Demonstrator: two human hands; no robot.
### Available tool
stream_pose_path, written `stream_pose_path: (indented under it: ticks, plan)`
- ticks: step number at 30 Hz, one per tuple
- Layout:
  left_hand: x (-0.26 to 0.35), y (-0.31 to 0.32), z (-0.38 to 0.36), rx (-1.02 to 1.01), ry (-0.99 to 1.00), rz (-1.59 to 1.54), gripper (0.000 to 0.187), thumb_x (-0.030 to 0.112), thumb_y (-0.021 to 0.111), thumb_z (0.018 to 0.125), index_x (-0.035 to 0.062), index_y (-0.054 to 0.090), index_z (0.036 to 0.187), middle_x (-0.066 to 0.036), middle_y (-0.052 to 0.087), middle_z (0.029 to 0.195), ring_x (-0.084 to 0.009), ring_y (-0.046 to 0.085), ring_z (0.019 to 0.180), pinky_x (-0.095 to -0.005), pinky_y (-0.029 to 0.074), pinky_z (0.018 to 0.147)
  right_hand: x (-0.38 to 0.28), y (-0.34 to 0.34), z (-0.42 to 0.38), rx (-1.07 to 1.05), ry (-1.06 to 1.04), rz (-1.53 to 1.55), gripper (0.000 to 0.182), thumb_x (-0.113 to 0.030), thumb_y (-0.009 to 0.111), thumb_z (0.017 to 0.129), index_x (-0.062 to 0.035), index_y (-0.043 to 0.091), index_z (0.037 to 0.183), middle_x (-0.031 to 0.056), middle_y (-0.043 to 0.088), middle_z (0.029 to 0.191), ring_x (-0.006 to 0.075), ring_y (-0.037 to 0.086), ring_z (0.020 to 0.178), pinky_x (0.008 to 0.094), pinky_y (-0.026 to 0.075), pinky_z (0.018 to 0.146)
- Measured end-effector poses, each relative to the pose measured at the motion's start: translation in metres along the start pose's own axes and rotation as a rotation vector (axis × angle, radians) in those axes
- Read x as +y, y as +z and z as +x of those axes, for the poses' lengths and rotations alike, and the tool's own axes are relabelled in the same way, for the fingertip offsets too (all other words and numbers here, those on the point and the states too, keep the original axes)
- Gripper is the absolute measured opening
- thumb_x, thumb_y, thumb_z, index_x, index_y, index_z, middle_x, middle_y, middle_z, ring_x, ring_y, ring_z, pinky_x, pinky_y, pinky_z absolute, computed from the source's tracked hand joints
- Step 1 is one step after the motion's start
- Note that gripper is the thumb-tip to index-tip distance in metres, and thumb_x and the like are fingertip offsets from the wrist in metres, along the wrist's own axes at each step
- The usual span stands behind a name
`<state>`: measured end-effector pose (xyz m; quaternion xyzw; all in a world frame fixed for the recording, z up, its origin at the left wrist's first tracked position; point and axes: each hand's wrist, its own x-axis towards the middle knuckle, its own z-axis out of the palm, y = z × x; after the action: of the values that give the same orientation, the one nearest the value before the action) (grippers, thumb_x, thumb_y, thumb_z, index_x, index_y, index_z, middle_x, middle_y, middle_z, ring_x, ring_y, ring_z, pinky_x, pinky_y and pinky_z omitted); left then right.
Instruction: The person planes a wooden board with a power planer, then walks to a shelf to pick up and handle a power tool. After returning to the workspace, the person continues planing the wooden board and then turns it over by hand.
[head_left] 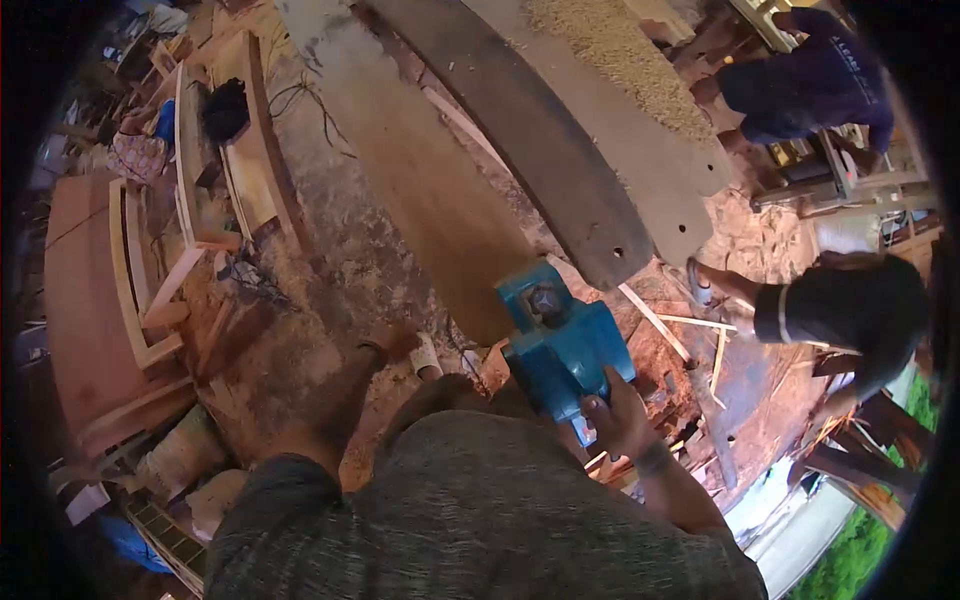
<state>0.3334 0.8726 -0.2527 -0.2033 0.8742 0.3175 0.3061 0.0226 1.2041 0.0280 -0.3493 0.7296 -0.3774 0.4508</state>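
Observation:
A teal power tool sits over the near end of a long tan board. My right hand is wrapped round the tool's rear handle. My left hand hangs low to the left of the board's near end, close to a short pale cylinder; its fingers are too dark and blurred to make out. Just right of the tan board lies a long dark board with a hole near its rounded end.
Another wide board bears wood shavings. Wooden frames and a reddish panel stand at left. Two other people are at right, one in black shorts. Wood strips litter the ground beyond the tool.

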Motion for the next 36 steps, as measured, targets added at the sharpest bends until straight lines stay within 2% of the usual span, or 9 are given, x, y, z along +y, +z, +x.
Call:
stream_pose_path:
  ticks: [6, 12, 14, 17, 20, 23, 27, 31, 36]
  plan:
    - [-0.009, 0.041, 0.014, 0.071, 0.002, -0.272, 0.035, 0.031, 0.061, 0.094, -0.0008, 0.076, 0.100, -0.025, 0.073, 0.095, -0.0363, 0.071, 0.088, -0.0483, 0.053, 0.081, -0.009, 0.006, 0.030, -0.011, 0.032, 0.021, 0.046, -0.026, 0.060, 0.103, 0.0043, 0.049, 0.136, 0.0241, 0.064, 0.101, 0.0339, 0.063, 0.088, 0.0460, 0.051, 0.080]
    - [-0.026, 0.036, 0.018, -0.117, -0.185, -0.433, 0.038, 0.031, 0.065, 0.097, 0.0039, 0.069, 0.124, -0.016, 0.075, 0.111, -0.0324, 0.068, 0.104, -0.0506, 0.053, 0.091, -0.024, 0.006, 0.083, -0.008, -0.033, 0.013, 0.039, -0.028, 0.060, 0.104, 0.0031, 0.054, 0.126, 0.0230, 0.064, 0.095, 0.0323, 0.064, 0.085, 0.0434, 0.051, 0.078]
    - [-0.052, 0.077, 0.026, 0.113, -0.111, -0.421, 0.036, 0.031, 0.062, 0.097, 0.0034, 0.073, 0.117, -0.020, 0.073, 0.114, -0.0357, 0.069, 0.104, -0.0488, 0.054, 0.090, -0.038, 0.007, 0.104, -0.016, -0.029, 0.029, 0.036, -0.029, 0.059, 0.104, 0.0026, 0.055, 0.122, 0.0223, 0.065, 0.094, 0.0318, 0.064, 0.085, 0.0426, 0.051, 0.076]
    - [-0.106, 0.143, 0.039, 0.287, 0.103, -0.292, 0.038, 0.031, 0.062, 0.096, 0.0045, 0.071, 0.120, -0.023, 0.071, 0.117, -0.0380, 0.068, 0.108, -0.0486, 0.053, 0.093, -0.035, 0.018, 0.145, 0.039, -0.227, 0.019, 0.028, -0.024, 0.055, 0.106, 0.0012, 0.054, 0.118, 0.0052, 0.059, 0.078, 0.0140, 0.058, 0.069, 0.0331, 0.049, 0.063]
    - [-0.130, 0.174, 0.041, 0.177, 0.114, 0.011, 0.045, 0.033, 0.064, 0.094, 0.0077, 0.065, 0.131, -0.023, 0.071, 0.117, -0.0389, 0.065, 0.114, -0.0499, 0.050, 0.098, -0.056, 0.023, 0.188, 0.081, -0.184, -0.073, 0.034, -0.031, 0.061, 0.104, 0.0017, 0.057, 0.114, 0.0188, 0.066, 0.086, 0.0292, 0.067, 0.082, 0.0430, 0.051, 0.073]
    - [-0.134, 0.207, 0.036, 0.307, 0.036, 0.117, 0.046, 0.033, 0.065, 0.092, 0.0098, 0.066, 0.132, -0.023, 0.071, 0.115, -0.0395, 0.063, 0.117, -0.0518, 0.048, 0.101, -0.090, 0.031, 0.239, 0.086, -0.227, -0.063, 0.038, -0.036, 0.064, 0.103, 0.0018, 0.058, 0.109, 0.0176, 0.066, 0.081, 0.0298, 0.067, 0.079, 0.0437, 0.052, 0.072]
    - [-0.111, 0.195, 0.007, 0.423, -0.088, 0.070, 0.040, 0.030, 0.064, 0.092, 0.0103, 0.069, 0.126, -0.021, 0.071, 0.116, -0.0387, 0.064, 0.117, -0.0516, 0.049, 0.101, -0.121, 0.048, 0.339, 0.139, -0.318, -0.133, 0.054, -0.053, 0.055, 0.104, 0.0008, 0.062, 0.100, 0.0166, 0.068, 0.082, 0.0295, 0.068, 0.075, 0.0422, 0.052, 0.072]
    - [-0.074, 0.136, -0.025, 0.229, -0.109, -0.113, 0.035, 0.027, 0.062, 0.092, 0.0103, 0.071, 0.122, -0.020, 0.071, 0.117, -0.0378, 0.065, 0.116, -0.0507, 0.051, 0.098, -0.163, 0.063, 0.441, 0.047, -0.289, -0.024, 0.056, -0.056, 0.052, 0.104, -0.0012, 0.066, 0.099, 0.0174, 0.068, 0.082, 0.0315, 0.068, 0.076, 0.0449, 0.053, 0.073]
    - [-0.055, 0.093, -0.027, 0.055, 0.001, 0.017, 0.031, 0.024, 0.061, 0.093, 0.0103, 0.073, 0.118, -0.019, 0.071, 0.117, -0.0367, 0.067, 0.114, -0.0496, 0.054, 0.096, -0.114, 0.056, 0.436, -0.021, -0.518, -0.121, 0.050, -0.049, 0.047, 0.108, -0.0027, 0.062, 0.116, 0.0172, 0.068, 0.091, 0.0283, 0.068, 0.080, 0.0426, 0.055, 0.074]
